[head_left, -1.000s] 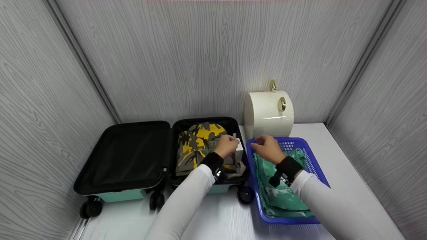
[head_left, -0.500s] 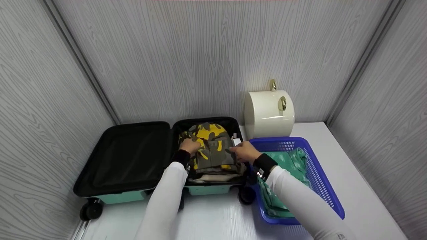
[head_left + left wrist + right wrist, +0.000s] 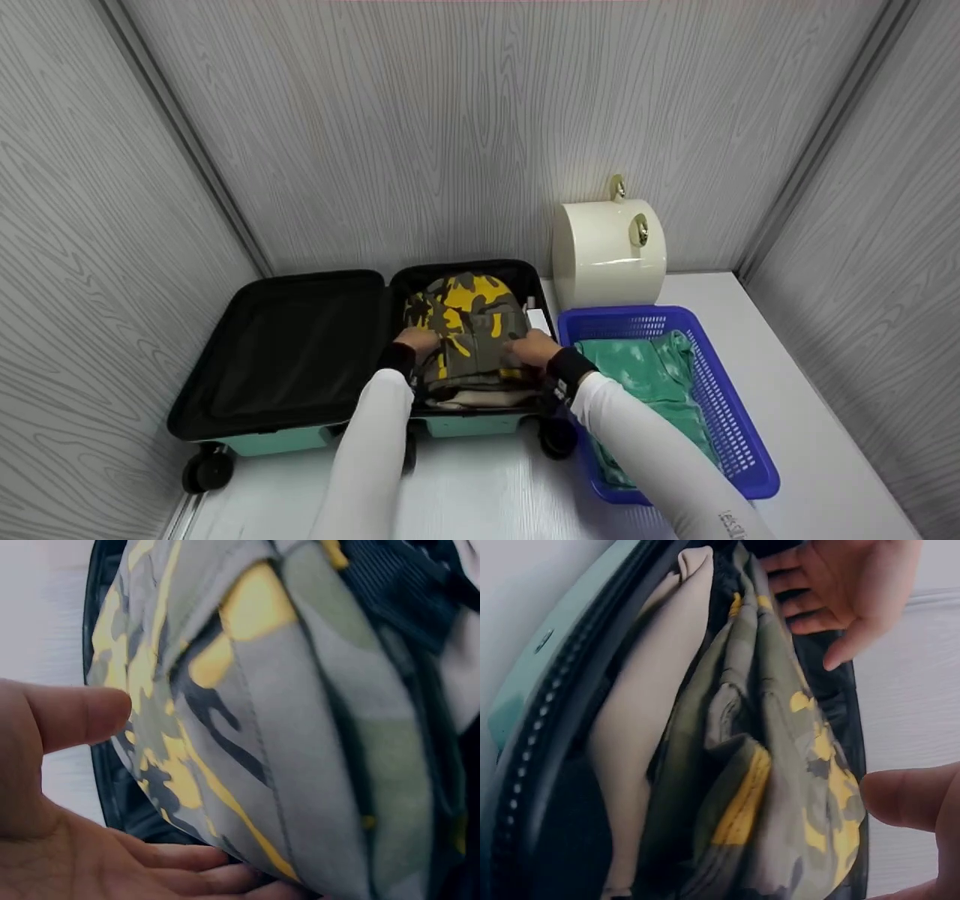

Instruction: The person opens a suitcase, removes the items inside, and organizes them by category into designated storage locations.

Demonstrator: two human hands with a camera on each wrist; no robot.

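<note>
Head view: both hands press a folded yellow-and-grey camouflage garment (image 3: 469, 326) into the open mint-green hard-shell suitcase (image 3: 465, 426). Left hand (image 3: 418, 341) and right hand (image 3: 531, 347) lie flat, each grip relaxed and apart. Judging by this, a green patterned cloth (image 3: 645, 375) in the blue plastic basket (image 3: 739, 442) remains unpacked.

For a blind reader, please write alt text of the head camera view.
Two hands, left hand and right hand, press on camouflage clothes in an open suitcase. Right of it, a blue basket holds green cloth.
</note>
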